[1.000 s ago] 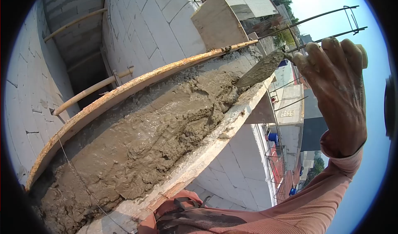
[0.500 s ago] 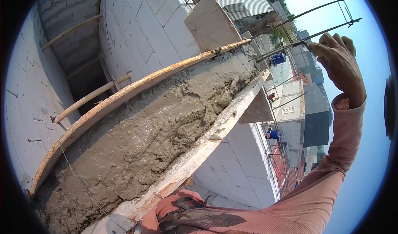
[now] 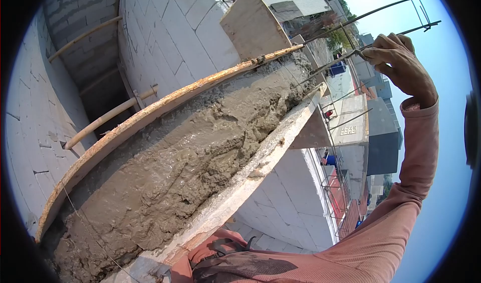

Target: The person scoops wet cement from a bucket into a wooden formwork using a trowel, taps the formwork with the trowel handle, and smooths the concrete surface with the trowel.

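My right hand [image 3: 398, 65] is raised at the upper right, its fingers curled closed around a thin steel reinforcing bar [image 3: 323, 68]. This bar sticks out of the end of a trough of wet grey concrete [image 3: 165, 167]. A second bar [image 3: 381, 12] runs alongside it, and a bent wire stirrup [image 3: 420, 12] links the two near their tips. The fingertips hide part of the gripped bar, close to a short crosspiece [image 3: 346, 36]. My left hand is out of view.
Wooden formwork boards, one curved in the view [image 3: 135, 120] and one pale [image 3: 270, 142], flank the concrete. A thin wire [image 3: 82, 215] crosses it. Block walls [image 3: 165, 27] with wooden poles [image 3: 110, 117] stand alongside. Roofs and buildings [image 3: 383, 137] lie beyond, below my raised arm.
My right hand has shifted slightly along the bar, toward the concrete end. The view has moved a little; the concrete and boards look the same.
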A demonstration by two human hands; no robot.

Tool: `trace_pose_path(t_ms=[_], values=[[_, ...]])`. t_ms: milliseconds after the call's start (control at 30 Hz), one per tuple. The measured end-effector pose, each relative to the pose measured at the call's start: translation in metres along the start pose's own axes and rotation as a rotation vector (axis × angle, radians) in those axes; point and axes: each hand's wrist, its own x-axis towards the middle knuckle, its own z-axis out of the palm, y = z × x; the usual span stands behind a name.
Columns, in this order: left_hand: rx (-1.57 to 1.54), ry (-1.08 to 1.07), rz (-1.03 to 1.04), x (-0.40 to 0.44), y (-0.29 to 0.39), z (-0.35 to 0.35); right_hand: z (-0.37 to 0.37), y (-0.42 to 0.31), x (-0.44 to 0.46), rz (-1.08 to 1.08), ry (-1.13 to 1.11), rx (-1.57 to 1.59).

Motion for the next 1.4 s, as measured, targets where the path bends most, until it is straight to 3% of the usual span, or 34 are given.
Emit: trace_pose_path(t_ms=[133, 500, 633, 900, 1033, 1133, 1167, 1233, 1400], values=[[-0.022, -0.015, 0.022, 0.001, 0.000, 0.003, 0.019, -0.013, 0.011, -0.056, -0.043, 0.174], [-0.063, -0.053, 0.103, 0.005, -0.006, 0.000, 0.019, 0.009, 0.011, -0.008, -0.021, 0.108], [0.006, -0.093, 0.198, -0.002, 0.005, 0.005, 0.042, -0.009, 0.020, -0.196, 0.028, 0.112], [0.028, 0.091, 0.269, 0.022, -0.035, -0.039, 0.030, 0.004, 0.010, -0.101, 0.143, -0.019], [0.042, 0.203, 0.253, 0.010, -0.025, -0.046, 0.025, 0.009, 0.005, 0.216, 0.151, -0.128], [0.000, 0.246, 0.228, 0.014, -0.033, -0.055, 0.029, -0.015, 0.011, 0.285, 0.007, -0.256], [-0.021, 0.258, 0.271, 0.019, -0.039, -0.058, 0.045, -0.009, 0.006, 0.148, 0.090, -0.313], [-0.088, 0.244, 0.262, 0.004, -0.023, -0.048, 0.053, -0.010, -0.005, 0.084, 0.166, -0.287], [-0.160, 0.181, 0.228, -0.020, 0.001, -0.029, 0.035, -0.007, -0.010, 0.170, 0.091, -0.185]])
